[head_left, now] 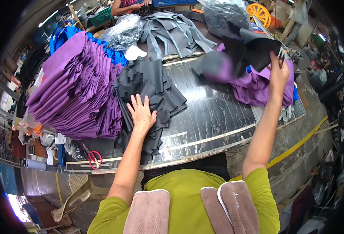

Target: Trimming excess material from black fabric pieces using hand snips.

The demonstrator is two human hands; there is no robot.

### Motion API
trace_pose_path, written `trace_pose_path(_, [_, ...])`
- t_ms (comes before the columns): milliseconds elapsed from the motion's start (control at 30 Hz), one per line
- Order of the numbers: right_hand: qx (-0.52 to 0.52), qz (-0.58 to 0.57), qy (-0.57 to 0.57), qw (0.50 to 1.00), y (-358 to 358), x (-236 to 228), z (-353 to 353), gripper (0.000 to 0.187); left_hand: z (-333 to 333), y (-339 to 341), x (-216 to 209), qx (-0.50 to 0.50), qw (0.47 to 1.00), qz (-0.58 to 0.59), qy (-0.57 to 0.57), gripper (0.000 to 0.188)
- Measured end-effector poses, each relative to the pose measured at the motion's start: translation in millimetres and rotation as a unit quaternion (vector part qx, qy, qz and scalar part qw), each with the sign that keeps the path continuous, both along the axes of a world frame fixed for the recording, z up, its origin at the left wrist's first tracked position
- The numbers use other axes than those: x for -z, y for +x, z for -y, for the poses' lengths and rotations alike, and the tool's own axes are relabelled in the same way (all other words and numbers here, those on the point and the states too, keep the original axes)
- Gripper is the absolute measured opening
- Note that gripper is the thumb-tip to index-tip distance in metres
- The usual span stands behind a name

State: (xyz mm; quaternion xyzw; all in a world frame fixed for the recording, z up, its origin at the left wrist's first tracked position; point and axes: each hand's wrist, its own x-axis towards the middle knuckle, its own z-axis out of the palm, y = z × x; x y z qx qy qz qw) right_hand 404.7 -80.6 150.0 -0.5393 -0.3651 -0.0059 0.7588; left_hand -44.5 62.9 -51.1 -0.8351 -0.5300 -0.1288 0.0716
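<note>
The left hand (142,113) lies flat, fingers spread, pressing on the pile of dark grey fabric pieces (150,87); it grasps nothing. The right hand (278,74) is raised with arm extended, fingers pinching the edge of a black fabric piece (258,48) lifted above the purple cloth heap (254,87). The grey pile reaches the near edge of the dark worktable (215,113). Bare tabletop lies between the hands. A tall purple stack (74,89) crowds the pile's left side; red-handled scissors (94,158) sit at the near-left edge.

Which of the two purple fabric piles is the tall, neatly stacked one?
The purple stack left of the left hand. The other purple pile, under the right hand, lies low and crumpled.
</note>
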Motion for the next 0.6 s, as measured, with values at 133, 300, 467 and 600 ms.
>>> trace_pose_path(133, [-0.05,-0.061,-0.091,0.993,-51,19,50,0.014,36,47,-47,0.206,0.965,0.159,0.024,0.081])
trace_pose_path(300, [-0.166,-0.068,-0.149,0.973,-96,71,47,0.009,72,109,-31,0.335,0.695,0.471,-0.428,0.076])
trace_pose_path(467, [-0.165,-0.125,-0.149,0.967,-101,89,34,0.017,87,136,-25,0.352,0.56,0.473,-0.582,0.069])
trace_pose_path(600, [-0.216,-0.243,-0.084,0.942,-105,108,15,0.028,109,147,-38,0.277,0.459,0.575,-0.618,0.07])
